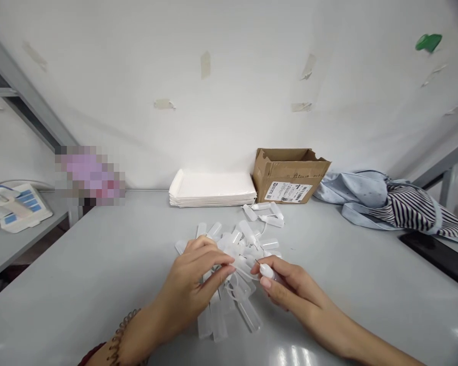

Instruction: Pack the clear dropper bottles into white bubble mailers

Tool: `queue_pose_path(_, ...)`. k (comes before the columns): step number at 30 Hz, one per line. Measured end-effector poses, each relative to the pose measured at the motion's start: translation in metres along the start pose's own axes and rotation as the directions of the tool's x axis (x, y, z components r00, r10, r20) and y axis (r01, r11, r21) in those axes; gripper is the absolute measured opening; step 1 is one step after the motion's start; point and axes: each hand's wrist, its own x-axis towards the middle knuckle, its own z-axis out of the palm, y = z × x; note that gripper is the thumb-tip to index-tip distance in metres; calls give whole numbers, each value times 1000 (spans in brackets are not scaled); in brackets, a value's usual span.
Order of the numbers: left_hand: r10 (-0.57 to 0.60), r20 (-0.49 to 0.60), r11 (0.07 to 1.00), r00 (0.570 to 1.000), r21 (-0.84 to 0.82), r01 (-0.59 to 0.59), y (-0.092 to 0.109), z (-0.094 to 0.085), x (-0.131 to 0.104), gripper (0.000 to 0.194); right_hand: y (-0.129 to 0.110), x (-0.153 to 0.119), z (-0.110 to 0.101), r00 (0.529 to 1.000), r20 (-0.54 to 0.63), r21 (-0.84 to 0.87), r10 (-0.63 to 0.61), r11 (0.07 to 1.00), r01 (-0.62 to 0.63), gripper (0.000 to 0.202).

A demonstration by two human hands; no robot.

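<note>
A pile of translucent plastic squeeze bottles [248,312], some with needle tips and thin strips, lies on the grey table in front of me. My right hand [290,284] is closed round a needle-tip bottle [267,271] at the pile's right side. Its white shoulder and thin metal needle point up and to the left. Above the pile's left part, my left hand [200,269] pinches thumb and forefinger together. Whatever lies between those fingertips is too small to make out. Behind the pile, a few more bottles [274,213] lie near the box.
A stack of white padded envelopes [213,189] sits against the wall beside an open cardboard box [290,175]. To the right are a light blue bag [353,190], striped cloth [420,208] and a black phone-like object [438,256]. A blurred-out purple item [87,173] is at the left.
</note>
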Motion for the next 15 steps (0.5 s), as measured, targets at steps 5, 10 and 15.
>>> queue_pose_path(5, -82, 103, 989, 991, -115, 93, 5, -1, 2, 7, -3, -2, -4, 999, 20, -129, 34, 991, -31, 28)
queue_pose_path(10, -47, 177, 989, 983, -128, 70, 11, 1, -1, 13, 1, -2, -3, 999, 53, -143, 12, 990, -4, 31)
queue_pose_path(15, 73, 188, 997, 979, -28, -69, 14, 10, -10, 17, 1, -1, -2, 992, 123, -199, 0, 980, 25, 32)
